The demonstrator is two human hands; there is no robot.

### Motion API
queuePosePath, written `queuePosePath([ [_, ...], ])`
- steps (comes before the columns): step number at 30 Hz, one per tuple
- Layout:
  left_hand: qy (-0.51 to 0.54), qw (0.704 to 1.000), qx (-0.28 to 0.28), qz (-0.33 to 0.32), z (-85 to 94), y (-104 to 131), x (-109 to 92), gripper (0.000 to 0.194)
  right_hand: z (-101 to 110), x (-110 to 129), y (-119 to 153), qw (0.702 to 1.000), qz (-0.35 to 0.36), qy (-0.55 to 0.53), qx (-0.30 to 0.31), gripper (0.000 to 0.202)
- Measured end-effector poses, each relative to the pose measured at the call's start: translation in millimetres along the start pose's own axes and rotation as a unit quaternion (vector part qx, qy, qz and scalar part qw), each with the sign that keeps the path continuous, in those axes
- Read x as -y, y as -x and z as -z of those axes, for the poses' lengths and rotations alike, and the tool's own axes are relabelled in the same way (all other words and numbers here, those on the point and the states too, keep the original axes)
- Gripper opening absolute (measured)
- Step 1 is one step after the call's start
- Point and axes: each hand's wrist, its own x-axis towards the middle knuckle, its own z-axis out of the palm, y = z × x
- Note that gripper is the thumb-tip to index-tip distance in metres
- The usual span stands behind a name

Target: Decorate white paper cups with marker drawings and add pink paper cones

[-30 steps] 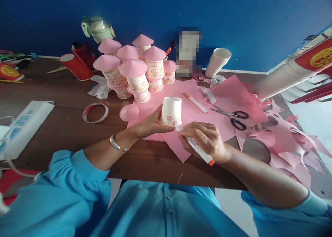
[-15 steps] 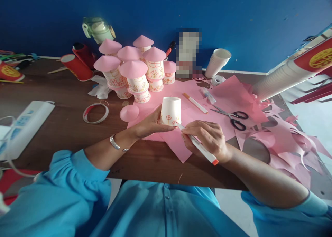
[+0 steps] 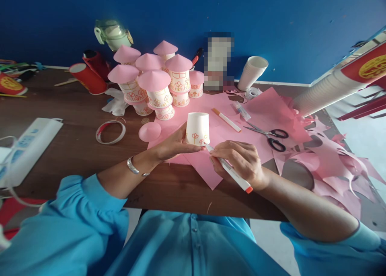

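Observation:
My left hand (image 3: 177, 143) is closed around a white paper cup (image 3: 197, 125), held upside down over the pink paper. Red and yellow flowers are drawn low on the cup's side, near its rim. In my right hand (image 3: 241, 159) is a white marker (image 3: 233, 173) with an orange-red end. Its tip touches or nearly touches the cup's lower edge; I cannot tell which. A second marker (image 3: 226, 120) with orange ends lies on the pink paper (image 3: 208, 171) beyond my hands.
Decorated cup towers with pink cone roofs (image 3: 154, 80) stand behind the cup. Scissors (image 3: 267, 135), a glue tube (image 3: 242, 111) and paper scraps (image 3: 334, 171) lie to the right. A tape roll (image 3: 110, 132) and power strip (image 3: 30, 149) are at left. Stacked white cups (image 3: 252, 73) lean by the wall.
The whole view has shifted very slightly. The cup and marker keep nearly the same pose, with the marker tip still at the cup's lower edge.

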Motion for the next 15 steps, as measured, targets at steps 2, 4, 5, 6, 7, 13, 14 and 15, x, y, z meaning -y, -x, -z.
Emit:
queuePosePath([
  [2,0.002,1.0,0.002,0.002,-0.2,-0.5,0.1,0.062,-0.3,0.1,0.0,1.0,-0.002,0.004,-0.001,0.025],
  [4,0.006,1.0,0.004,0.004,-0.7,-0.9,-0.4,0.061,-0.4,0.4,-0.5,1.0,-0.001,0.007,-0.005,0.024],
  [5,0.007,1.0,0.004,0.003,-0.9,-1.1,-0.7,0.06,-0.3,0.5,-0.8,1.0,0.001,0.007,-0.006,0.024],
  [6,0.006,1.0,0.004,0.002,-1.2,-1.2,-1.1,0.06,-0.3,0.5,-1.0,1.0,0.005,0.005,-0.005,0.024],
  [7,0.002,1.0,0.004,0.001,-1.4,-1.2,-1.5,0.06,-0.3,0.5,-1.0,1.0,0.008,0.002,-0.003,0.025],
  [13,-0.017,1.0,0.004,0.0,-2.5,-1.0,-3.2,0.064,-0.6,0.1,0.5,1.0,0.012,-0.004,0.008,0.028],
  [14,-0.021,1.0,0.004,-0.001,-2.5,-1.0,-3.2,0.065,-0.6,0.1,0.6,1.0,0.011,-0.004,0.008,0.028],
  [15,-0.024,1.0,0.003,-0.002,-2.6,-1.1,-3.2,0.066,-0.6,0.2,0.6,1.0,0.011,-0.004,0.009,0.028],
])
